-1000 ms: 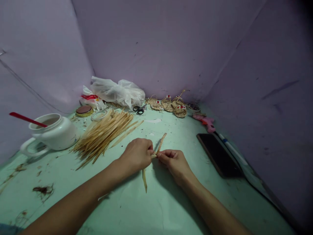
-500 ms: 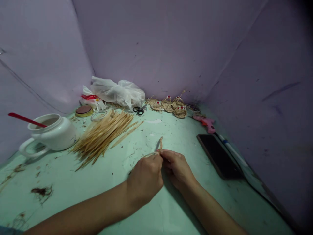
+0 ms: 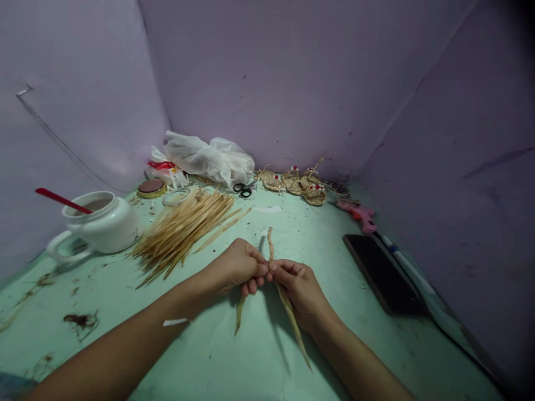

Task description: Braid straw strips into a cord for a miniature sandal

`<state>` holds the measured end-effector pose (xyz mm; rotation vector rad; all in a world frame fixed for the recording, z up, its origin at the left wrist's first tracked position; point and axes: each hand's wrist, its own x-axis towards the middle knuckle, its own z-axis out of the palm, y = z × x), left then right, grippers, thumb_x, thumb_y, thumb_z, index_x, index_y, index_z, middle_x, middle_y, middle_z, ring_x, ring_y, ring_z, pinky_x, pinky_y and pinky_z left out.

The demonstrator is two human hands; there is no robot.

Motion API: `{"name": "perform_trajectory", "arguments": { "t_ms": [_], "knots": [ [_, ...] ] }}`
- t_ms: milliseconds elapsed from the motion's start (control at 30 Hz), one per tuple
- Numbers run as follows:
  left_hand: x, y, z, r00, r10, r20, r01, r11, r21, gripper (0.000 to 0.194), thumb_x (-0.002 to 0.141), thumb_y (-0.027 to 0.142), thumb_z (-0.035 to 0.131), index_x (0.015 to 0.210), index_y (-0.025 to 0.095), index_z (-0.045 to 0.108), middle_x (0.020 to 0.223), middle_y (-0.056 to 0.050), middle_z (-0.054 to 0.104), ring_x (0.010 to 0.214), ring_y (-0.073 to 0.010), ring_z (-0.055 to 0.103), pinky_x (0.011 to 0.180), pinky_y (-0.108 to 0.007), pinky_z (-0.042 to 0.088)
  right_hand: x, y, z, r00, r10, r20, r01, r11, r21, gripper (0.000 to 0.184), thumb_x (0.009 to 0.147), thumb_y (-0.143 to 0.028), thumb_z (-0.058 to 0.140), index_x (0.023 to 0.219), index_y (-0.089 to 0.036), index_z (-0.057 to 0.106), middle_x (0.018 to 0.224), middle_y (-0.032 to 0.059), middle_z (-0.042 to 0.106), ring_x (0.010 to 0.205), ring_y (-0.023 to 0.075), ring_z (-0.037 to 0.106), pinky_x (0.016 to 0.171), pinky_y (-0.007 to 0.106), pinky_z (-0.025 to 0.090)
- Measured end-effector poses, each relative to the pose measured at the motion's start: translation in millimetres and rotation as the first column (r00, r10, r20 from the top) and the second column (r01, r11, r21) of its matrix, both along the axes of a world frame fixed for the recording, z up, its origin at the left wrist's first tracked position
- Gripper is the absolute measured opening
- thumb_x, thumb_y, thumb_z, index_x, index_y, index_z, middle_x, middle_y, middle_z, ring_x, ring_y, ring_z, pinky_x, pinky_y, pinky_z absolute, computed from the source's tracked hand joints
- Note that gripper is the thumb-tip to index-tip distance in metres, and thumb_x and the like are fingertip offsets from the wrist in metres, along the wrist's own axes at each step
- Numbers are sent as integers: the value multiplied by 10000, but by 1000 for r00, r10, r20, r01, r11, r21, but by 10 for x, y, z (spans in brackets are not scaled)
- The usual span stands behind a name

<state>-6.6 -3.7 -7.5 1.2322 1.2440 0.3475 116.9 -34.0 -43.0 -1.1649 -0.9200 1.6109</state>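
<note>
Between my two hands is a short twisted cord of dried plant fibre [image 3: 270,245], its coiled end pointing away from me. My left hand [image 3: 244,264] pinches it at the lower end of the twist, and a loose strip [image 3: 239,316] hangs below those fingers. My right hand [image 3: 298,287] pinches at the same spot from the other side. Another, longer flat strip [image 3: 295,326] trails from there toward me. The fingertips of both hands nearly touch and cover the place where the strips meet.
A bundle of dried strips [image 3: 186,234] lies left, beside a white mug [image 3: 111,225] with a red handle sticking out. Behind are a plastic bag [image 3: 213,161], scissors [image 3: 242,189] and several woven pieces with beads [image 3: 313,195]. At right are a pink glue gun [image 3: 361,216] and a phone [image 3: 384,275].
My left hand has turned and shifted left, its fist loosened into a pinch. Two strip ends now hang toward me below the hands. The whole view has shifted slightly.
</note>
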Motion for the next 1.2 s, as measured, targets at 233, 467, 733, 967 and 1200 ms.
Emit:
{"name": "perform_trajectory", "arguments": {
  "t_ms": [233, 467, 733, 967, 1200],
  "knots": [
    [-16, 7, -81, 987, -3, -163, 31, 984, 173, 86, 556, 156, 469, 489, 123, 512, 358, 36, 403, 319, -57, 328, 340, -184, 228, 52, 47, -70, 962, -43, 271, -13, 979, 205, 203, 627, -223, 601, 808, -132, 612, 550, 10, 595, 504, 107, 499, 499, 213, 355],
    [-39, 50, -185, 973, -18, -229, 126, 875, 468, 146, 547, 167, 442, 495, 115, 568, 431, 23, 433, 464, -77, 376, 435, -194, 262, 204, 54, 0, 742, -82, 665, -155, 945, 289, 243, 688, -330, 521, 660, -140, 670, 586, 38, 629, 536, 127, 523, 465, 210, 342],
    [74, 3, -257, 959, 268, -95, -228, 924, 306, 99, 500, 135, 439, 464, 135, 531, 408, 26, 428, 429, -74, 369, 408, -193, 241, 53, -97, 56, 623, -153, 767, -209, 913, 351, 233, 730, -239, 453, 658, -123, 643, 574, 54, 606, 499, 115, 506, 461, 211, 331],
    [148, -43, -136, 905, 424, 40, -420, 904, -81, 120, 503, 145, 443, 413, 170, 367, 302, 65, 272, 292, -46, 196, 334, -202, 100, -40, -199, -99, 230, -585, 778, -578, 561, 592, 189, 693, -76, 432, 688, -126, 615, 549, 39, 567, 413, 97, 448, 427, 246, 206],
    [95, 8, -298, 918, 375, 132, -389, 916, 98, 43, 498, 105, 454, 466, 132, 466, 390, 47, 376, 396, -47, 308, 393, -182, 214, 33, -205, 84, 464, -436, 771, -475, 613, 632, 167, 723, -225, 508, 815, -160, 632, 643, 45, 608, 568, 139, 531, 525, 237, 338]
  ]
}}
